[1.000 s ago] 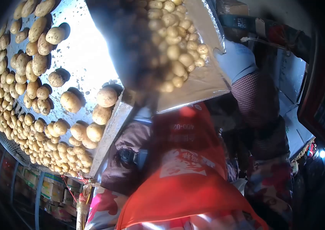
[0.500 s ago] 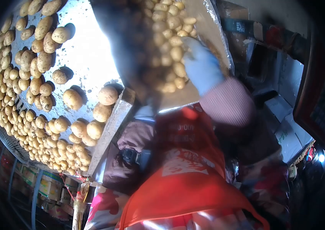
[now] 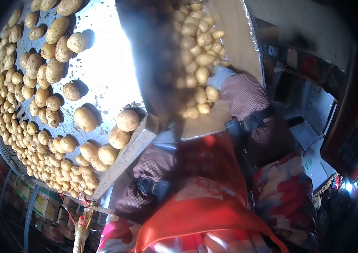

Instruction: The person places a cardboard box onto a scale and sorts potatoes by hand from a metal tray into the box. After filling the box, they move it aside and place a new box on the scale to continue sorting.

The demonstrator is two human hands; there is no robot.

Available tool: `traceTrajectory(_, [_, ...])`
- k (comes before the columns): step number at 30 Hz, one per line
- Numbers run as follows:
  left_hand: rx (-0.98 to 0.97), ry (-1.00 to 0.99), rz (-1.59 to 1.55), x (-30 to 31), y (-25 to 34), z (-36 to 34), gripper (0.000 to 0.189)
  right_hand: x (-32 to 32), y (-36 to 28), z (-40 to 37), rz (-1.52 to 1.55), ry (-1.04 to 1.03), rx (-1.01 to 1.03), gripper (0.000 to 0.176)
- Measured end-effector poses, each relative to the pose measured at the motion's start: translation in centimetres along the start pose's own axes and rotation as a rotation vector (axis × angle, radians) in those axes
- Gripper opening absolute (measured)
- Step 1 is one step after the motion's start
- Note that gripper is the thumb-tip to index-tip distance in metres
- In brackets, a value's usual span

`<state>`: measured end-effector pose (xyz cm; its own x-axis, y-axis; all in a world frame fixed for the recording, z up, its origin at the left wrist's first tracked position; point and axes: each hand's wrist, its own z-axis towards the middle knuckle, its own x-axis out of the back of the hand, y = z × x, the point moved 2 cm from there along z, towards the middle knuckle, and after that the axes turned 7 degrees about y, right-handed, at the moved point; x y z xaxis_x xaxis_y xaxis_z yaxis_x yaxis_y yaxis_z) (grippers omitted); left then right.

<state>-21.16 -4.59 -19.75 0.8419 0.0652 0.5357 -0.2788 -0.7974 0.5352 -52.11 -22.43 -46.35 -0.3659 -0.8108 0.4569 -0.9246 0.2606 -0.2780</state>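
Observation:
My right hand, in a light blue glove, reaches into a lined cardboard box beside a heap of small potatoes. Its fingers are out of sight behind the potatoes, so their hold cannot be told. My left hand, gloved too, shows only as a pale patch below the near corner of the metal sorting table. A dark blur and the table's edge hide its fingers. Many loose potatoes lie on the table, larger ones toward the box and smaller ones massed along the far left.
A raised metal edge bounds the table at its near right corner. White cartons and a dark red frame stand to the right. A taped post rises at lower left. The red apron covers my lap.
My right hand has gone deeper beside the potatoes in the box, so less of the glove shows and the forearm has turned. The view has shifted slightly. The left arm stays about where it was.

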Motion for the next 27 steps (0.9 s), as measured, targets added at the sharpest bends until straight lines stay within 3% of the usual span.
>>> traceTrajectory(2, [-0.008,-0.008,0.002,0.0,0.4,0.1,0.030,2.4,-3.1,-5.8,0.066,0.047,-0.003,0.056])
traceTrajectory(3, [-0.010,-0.013,0.002,-0.1,0.5,0.3,0.030,2.9,-4.1,-9.4,0.075,0.180,0.053,0.051])
traceTrajectory(7, [-0.014,-0.032,0.001,-0.3,0.8,0.4,0.030,7.0,-2.6,-18.8,0.194,0.738,0.648,0.038])
traceTrajectory(8, [-0.017,-0.037,0.005,-0.4,0.9,0.4,0.030,7.9,-1.2,-19.4,0.437,0.828,0.486,0.038])
traceTrajectory(10, [-0.025,-0.049,0.013,-0.4,1.2,0.6,0.030,8.0,0.6,-19.8,0.579,0.917,0.191,0.037])
traceTrajectory(12, [-0.039,-0.059,0.022,-0.4,1.3,0.6,0.029,8.2,1.6,-18.4,0.377,0.927,-0.048,0.036])
traceTrajectory(13, [-0.043,-0.064,0.030,-0.4,1.4,0.6,0.029,7.6,0.7,-17.5,0.251,0.792,0.045,0.035])
traceTrajectory(16, [-0.049,-0.072,0.051,-0.3,1.5,0.6,0.029,2.8,-1.2,-14.2,-0.006,0.677,-0.041,0.036])
traceTrajectory(18, [-0.050,-0.071,0.059,-0.5,1.7,0.8,0.029,0.0,-0.2,-13.2,0.037,0.814,-0.060,0.036])
traceTrajectory(25, [-0.059,-0.072,0.110,-2.1,2.9,1.1,0.028,-0.1,1.0,-13.2,0.126,0.816,-0.053,0.034])
traceTrajectory(27, [-0.076,-0.077,0.125,-3.5,3.6,1.5,0.028,-1.7,2.6,-12.4,0.122,0.908,0.031,0.035])
